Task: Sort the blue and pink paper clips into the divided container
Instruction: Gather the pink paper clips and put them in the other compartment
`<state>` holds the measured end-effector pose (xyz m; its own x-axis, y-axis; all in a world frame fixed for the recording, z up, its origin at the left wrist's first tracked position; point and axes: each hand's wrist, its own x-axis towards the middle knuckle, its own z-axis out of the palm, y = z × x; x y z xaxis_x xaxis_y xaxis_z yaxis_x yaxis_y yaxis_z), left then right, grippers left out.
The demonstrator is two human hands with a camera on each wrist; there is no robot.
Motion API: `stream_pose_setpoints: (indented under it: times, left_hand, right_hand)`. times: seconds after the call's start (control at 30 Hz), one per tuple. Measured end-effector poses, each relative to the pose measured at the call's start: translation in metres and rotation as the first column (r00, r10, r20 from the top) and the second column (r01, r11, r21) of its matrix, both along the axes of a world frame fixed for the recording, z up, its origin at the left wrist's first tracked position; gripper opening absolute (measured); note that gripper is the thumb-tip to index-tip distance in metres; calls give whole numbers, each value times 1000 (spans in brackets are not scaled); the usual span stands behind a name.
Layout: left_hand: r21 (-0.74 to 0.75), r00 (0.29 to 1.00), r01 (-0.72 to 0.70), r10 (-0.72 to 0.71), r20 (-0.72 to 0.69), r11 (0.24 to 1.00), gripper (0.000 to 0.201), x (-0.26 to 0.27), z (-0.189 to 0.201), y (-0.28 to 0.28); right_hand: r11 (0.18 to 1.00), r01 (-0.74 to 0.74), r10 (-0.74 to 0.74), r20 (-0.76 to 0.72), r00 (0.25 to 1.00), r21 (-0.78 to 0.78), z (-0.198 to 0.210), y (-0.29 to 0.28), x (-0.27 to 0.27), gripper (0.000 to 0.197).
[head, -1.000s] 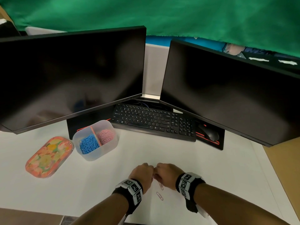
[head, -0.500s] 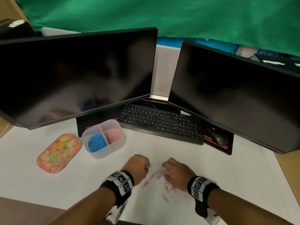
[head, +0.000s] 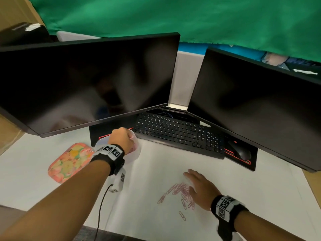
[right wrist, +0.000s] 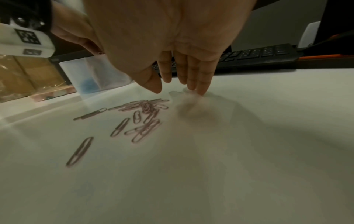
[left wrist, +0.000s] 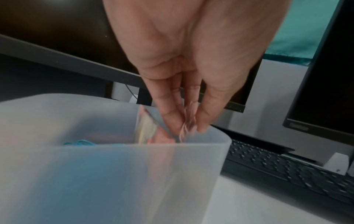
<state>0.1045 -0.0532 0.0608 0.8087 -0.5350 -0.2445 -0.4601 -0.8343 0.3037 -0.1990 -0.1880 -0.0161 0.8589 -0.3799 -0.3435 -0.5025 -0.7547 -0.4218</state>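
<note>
1. Whereas half a second ago both hands worked side by side at the loose pile, the left hand (head: pixel 121 139) has now travelled up and left to the translucent white plastic divided container (left wrist: pixel 107 178), which stands on the white counter (head: pixel 156 162) in front of the left monitor
2. Left-hand fingers (left wrist: pixel 168 115): drawn together with the thumb, tips down, pinching a small bunch of pink wire paper clips (left wrist: pixel 188 124) just above the container rim, over the right-hand compartment; judged to be at the point of release
3. Container contents: blue wire paper clips (left wrist: pixel 80 142) in the left compartment, a pink mass showing in the right one beside the divider; sorting so far appears correct
4. Right hand (head: pixel 199 186): stayed at the pile but flattened out, fingers (right wrist: pixel 201 81) straight and close together, tips touching the counter, holding nothing
5. Remaining loose pink paper clips (right wrist: pixel 141 110): scattered on the counter just left of the right hand, one stray lying nearer the person; no blue clips seen among them, so only pink transfers seem left
6. Writing and labels: black-and-white square coded markers on both wristbands (head: pixel 111 150); lettering on the monitor bezel and on the black keyboard (head: pixel 177 134) too blurred to read; no brand legible anywhere
</note>
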Motion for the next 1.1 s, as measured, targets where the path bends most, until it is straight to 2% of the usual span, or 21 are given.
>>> stream_pose_setpoints:
  times: [0.07,0.13,0.2,0.3,0.43,0.5,0.57,0.63,0.77,0.9,0.97,1.0,1.03,1.1]
  left_hand:
    - [24,1000,9,-9,-14,1000,18,-4,-1,-3]
    - [-105,999,37,-37,-3,994,17,-13,-2,-4]
    - [-223,986,165,-165,20,961,17,-32,0,-3]
    - [-121,883,460,-467,-45,880,21,-71,-10,-1]
    - [42,770,611,-582,-260,790,31,-110,-48,9]
    - [115,725,665,-602,-334,738,36,-122,-63,15]
    - [135,694,700,-624,-360,701,34,-130,-73,20]
    - [102,690,699,-631,-356,707,28,-136,-79,22]
    - [2,701,663,-620,-352,749,17,-150,-80,12]
    - [-65,707,630,-606,-366,774,20,-170,-80,-1]
    - [-80,704,630,-612,-361,772,21,-177,-80,-4]
    - [-85,705,630,-614,-355,772,23,-178,-81,-4]
    - [-89,709,627,-615,-347,774,27,-176,-81,-4]
    - [-61,731,612,-593,-337,789,48,-167,-80,-2]
  right_hand:
    - [998,-57,57,4,998,8,-1,5,1,59]
    - [987,-163,163,7,987,-11,-4,14,4,61]
    - [966,-259,259,-10,966,-18,-8,21,4,62]
    - [948,-319,319,-2,948,-22,-10,22,-4,60]
    - [938,-347,347,0,938,21,-9,23,-24,60]
    - [954,-282,282,19,959,101,-4,25,-31,59]
    - [979,-152,148,35,988,135,0,22,-37,57]
    - [996,-30,29,5,1000,80,0,18,-45,59]
    - [998,48,-45,-82,996,39,-7,23,-55,62]
    - [975,189,-187,-28,982,120,-13,40,-41,37]
    - [964,220,-222,-6,975,151,-12,48,-31,18]
    - [959,228,-232,5,973,168,-11,50,-28,14]
    - [955,232,-239,16,971,185,-9,51,-27,16]
    - [957,232,-231,-22,973,176,-5,48,-28,36]
